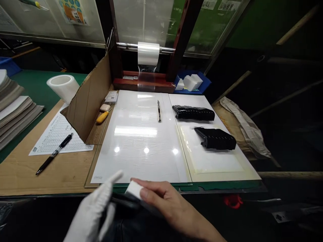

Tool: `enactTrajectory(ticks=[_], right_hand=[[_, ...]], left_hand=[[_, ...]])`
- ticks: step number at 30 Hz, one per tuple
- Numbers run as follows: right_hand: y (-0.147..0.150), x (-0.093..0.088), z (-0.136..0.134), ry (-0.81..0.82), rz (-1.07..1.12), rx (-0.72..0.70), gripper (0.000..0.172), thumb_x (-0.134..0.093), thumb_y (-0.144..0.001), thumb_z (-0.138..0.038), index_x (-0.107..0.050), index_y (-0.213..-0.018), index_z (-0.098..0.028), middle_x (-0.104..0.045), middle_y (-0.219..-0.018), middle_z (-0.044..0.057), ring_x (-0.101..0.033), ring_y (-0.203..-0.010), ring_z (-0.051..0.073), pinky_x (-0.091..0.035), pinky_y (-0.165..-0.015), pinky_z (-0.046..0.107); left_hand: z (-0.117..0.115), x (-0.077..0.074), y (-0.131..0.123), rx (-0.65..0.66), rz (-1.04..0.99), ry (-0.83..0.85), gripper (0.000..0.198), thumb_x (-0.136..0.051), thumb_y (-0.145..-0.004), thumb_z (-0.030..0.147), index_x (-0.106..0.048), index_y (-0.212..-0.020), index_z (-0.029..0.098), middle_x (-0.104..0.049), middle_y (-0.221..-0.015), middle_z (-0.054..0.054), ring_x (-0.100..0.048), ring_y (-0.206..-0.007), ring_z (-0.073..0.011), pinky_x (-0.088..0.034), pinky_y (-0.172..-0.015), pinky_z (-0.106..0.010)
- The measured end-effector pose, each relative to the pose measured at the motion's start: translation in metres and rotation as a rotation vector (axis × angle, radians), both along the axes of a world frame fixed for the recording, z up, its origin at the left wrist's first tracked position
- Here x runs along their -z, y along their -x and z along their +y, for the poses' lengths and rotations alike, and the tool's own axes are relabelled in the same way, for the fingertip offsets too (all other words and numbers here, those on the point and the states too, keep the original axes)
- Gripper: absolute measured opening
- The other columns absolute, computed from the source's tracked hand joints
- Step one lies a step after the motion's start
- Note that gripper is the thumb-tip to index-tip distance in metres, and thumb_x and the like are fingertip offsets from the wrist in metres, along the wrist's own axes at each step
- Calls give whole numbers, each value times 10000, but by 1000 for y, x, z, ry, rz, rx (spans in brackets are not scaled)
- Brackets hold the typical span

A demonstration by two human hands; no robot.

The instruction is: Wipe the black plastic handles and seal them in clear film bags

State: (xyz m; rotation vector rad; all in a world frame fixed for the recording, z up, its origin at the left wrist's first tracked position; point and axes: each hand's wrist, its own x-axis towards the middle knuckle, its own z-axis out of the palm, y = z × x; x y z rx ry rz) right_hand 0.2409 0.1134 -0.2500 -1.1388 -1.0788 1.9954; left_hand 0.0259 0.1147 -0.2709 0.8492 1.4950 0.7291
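Note:
In a white glove, my left hand (93, 208) holds a glossy black part (126, 203) below the table's front edge. Its index finger points outward, and much of the part blends into the dark background. My bare right hand (164, 201) pinches a white foam block (134, 189) between thumb and fingers, against or just above the black part; I cannot tell which. Two similar ribbed black parts lie on the right of the table, one farther back (194, 113) and one nearer (218, 138) on a white sheet.
A utility knife (158, 111) lies on the glass-topped white sheet (136, 158). Behind it hangs a clear film roll (148, 53). A blue bin (205, 84) holds white foam pieces. A cardboard divider (88, 97), pen (54, 154), paper form and white roll (63, 88) occupy the left.

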Motion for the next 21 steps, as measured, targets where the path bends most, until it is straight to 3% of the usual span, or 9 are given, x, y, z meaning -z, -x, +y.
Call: enactTrajectory(ticks=[4,8,10,12,14,15,18,21], right_hand=[[-5,1,0,5,-25,13,453,-640,-924,-538,-626,-1318,-316,-613,-1394,6,-512,-1356,237,-284,-1203,407],[-7,1,2,18,-17,-28,479,-615,-941,-537,-584,-1358,-303,-617,-1390,22,-511,-1357,254,-259,-1216,448],[-1,7,0,13,-53,-11,492,-610,-940,-545,-581,-1364,-298,-600,-1409,30,-496,-1371,264,-252,-1221,474],[13,19,-6,-54,-148,164,514,-602,-938,-558,-566,-1383,-302,-550,-1461,28,-439,-1417,266,-259,-1223,487],[30,33,-13,-218,-278,375,501,-593,-953,-521,-538,-1410,-323,-467,-1531,21,-366,-1462,265,-299,-1212,491],[38,40,-15,-336,-346,432,472,-585,-967,-477,-530,-1415,-339,-424,-1560,18,-344,-1474,266,-325,-1201,497],[45,51,-15,-654,-517,355,429,-552,-1000,-321,-517,-1420,-400,-363,-1598,11,-356,-1461,255,-392,-1160,515],[30,49,-5,-866,-687,262,495,-537,-999,-204,-481,-1444,-414,-398,-1578,27,-395,-1420,242,-439,-1108,519]], left_hand=[[0,-11,-6,-14,-4,-20,604,-783,-701,568,-745,-1205,237,-637,-490,-22,-715,-661,-282,-541,-477,-277],[2,-17,-10,1,-99,-38,432,-788,-732,492,-795,-1078,234,-735,-752,-67,-717,-886,-272,-595,-706,-278],[1,-16,-16,-55,-168,-4,438,-801,-731,477,-783,-1083,216,-673,-670,-30,-691,-714,-200,-572,-622,-229],[-1,-13,-26,-189,-218,54,537,-718,-793,557,-711,-1200,208,-503,-498,52,-485,-395,-109,-410,-371,-182],[-3,-10,-37,-316,-286,98,573,-548,-884,634,-654,-1235,193,-353,-420,104,-237,-284,-68,-207,-286,-167],[-3,-8,-42,-356,-323,107,574,-492,-903,653,-667,-1172,177,-329,-402,107,-197,-277,-65,-181,-285,-170],[-6,-1,-46,-356,-404,137,546,-530,-861,689,-688,-836,168,-366,-361,75,-272,-273,-81,-259,-297,-203],[-12,9,-38,-212,-392,178,486,-589,-845,648,-670,-724,184,-403,-332,56,-317,-254,-99,-302,-294,-231]])
